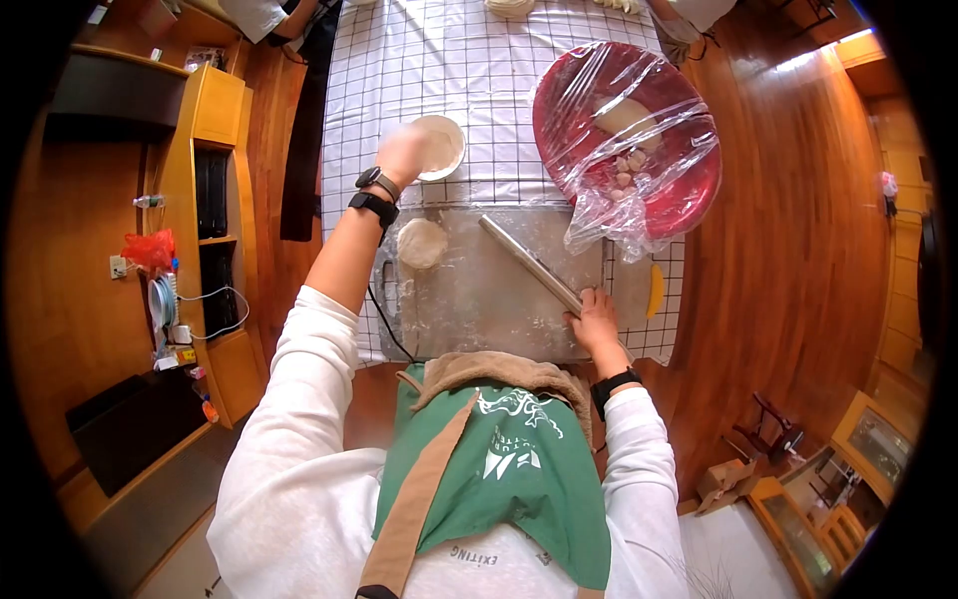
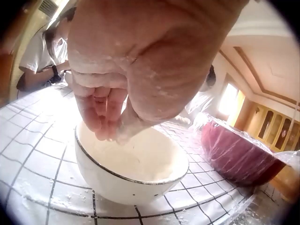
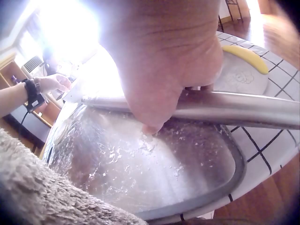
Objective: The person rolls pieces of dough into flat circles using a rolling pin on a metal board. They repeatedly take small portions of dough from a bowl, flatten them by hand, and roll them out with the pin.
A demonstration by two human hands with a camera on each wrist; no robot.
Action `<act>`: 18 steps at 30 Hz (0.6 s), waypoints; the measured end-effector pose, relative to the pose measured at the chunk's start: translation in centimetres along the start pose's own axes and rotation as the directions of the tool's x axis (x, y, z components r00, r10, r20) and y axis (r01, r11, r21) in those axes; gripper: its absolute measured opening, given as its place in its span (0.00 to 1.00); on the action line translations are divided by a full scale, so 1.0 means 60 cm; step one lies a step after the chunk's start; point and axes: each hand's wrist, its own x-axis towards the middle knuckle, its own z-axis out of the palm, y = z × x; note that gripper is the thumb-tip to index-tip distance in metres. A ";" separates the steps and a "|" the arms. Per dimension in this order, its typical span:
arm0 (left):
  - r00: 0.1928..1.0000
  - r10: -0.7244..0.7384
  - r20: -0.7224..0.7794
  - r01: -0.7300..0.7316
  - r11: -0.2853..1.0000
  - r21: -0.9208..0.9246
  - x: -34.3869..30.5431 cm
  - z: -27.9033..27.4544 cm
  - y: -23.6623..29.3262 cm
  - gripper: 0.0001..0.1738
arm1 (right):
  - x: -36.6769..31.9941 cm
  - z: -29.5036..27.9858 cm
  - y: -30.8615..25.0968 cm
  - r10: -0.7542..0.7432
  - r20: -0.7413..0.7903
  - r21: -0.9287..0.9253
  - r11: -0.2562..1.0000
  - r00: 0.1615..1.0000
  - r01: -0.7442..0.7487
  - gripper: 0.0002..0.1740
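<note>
My left hand [image 2: 150,61], blurred in the head view, is at a white bowl [image 2: 126,187] with a dark rim and pale flour [image 2: 150,157] inside. Its thumb and fingertips bunch together, whitish with flour, low over the bowl. My right hand [image 1: 597,321] grips the near end of a steel rolling pin [image 1: 529,262], thumb on one side and fingers over the other. The pin lies slantwise across a flour-dusted metal board [image 1: 454,299]. A flat round of dough [image 1: 422,244] lies on the board's upper left part.
A red basin [image 1: 704,160] under cling film, with dough [image 1: 629,120] and small pieces inside, stands behind the board. A yellow strip [image 1: 656,291] lies to the right. Beneath is a checked tablecloth [image 1: 369,60]. Other people are at the table's far end.
</note>
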 end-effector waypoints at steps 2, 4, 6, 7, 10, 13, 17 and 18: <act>0.987 -0.132 -0.086 0.108 0.963 -0.246 0.007 0.031 -0.007 0.10 | -0.002 -0.004 -0.003 0.025 0.029 -0.016 1.000 0.999 -0.025 0.28; 0.990 -0.061 -0.127 0.036 0.981 -0.191 0.026 0.057 -0.010 0.08 | -0.004 -0.009 -0.005 0.012 0.010 0.015 1.000 1.000 -0.012 0.28; 0.985 -0.054 -0.163 0.016 0.974 -0.226 0.051 0.075 0.003 0.12 | -0.005 -0.014 -0.008 0.015 0.012 0.024 1.000 1.000 -0.016 0.27; 0.986 -0.051 -0.160 0.013 0.973 -0.229 0.054 0.078 0.011 0.12 | -0.005 -0.015 -0.008 0.016 0.014 0.035 0.999 1.000 -0.016 0.27; 0.986 -0.068 -0.152 0.046 0.989 -0.143 0.057 0.088 0.023 0.11 | -0.005 -0.008 -0.004 -0.002 -0.021 0.044 0.999 1.000 0.003 0.27; 0.999 0.039 0.016 -0.039 0.999 0.030 0.056 0.079 0.010 0.11 | -0.007 -0.004 -0.003 -0.012 -0.048 0.052 0.999 0.999 0.014 0.27; 0.998 0.064 0.014 -0.065 0.992 0.110 0.047 0.015 0.033 0.07 | -0.005 -0.002 -0.002 0.006 -0.026 0.055 0.998 1.000 -0.004 0.27; 0.998 0.066 0.016 -0.067 0.992 0.111 0.046 0.017 0.031 0.07 | -0.004 0.003 0.001 -0.006 -0.042 0.041 0.999 0.999 0.007 0.27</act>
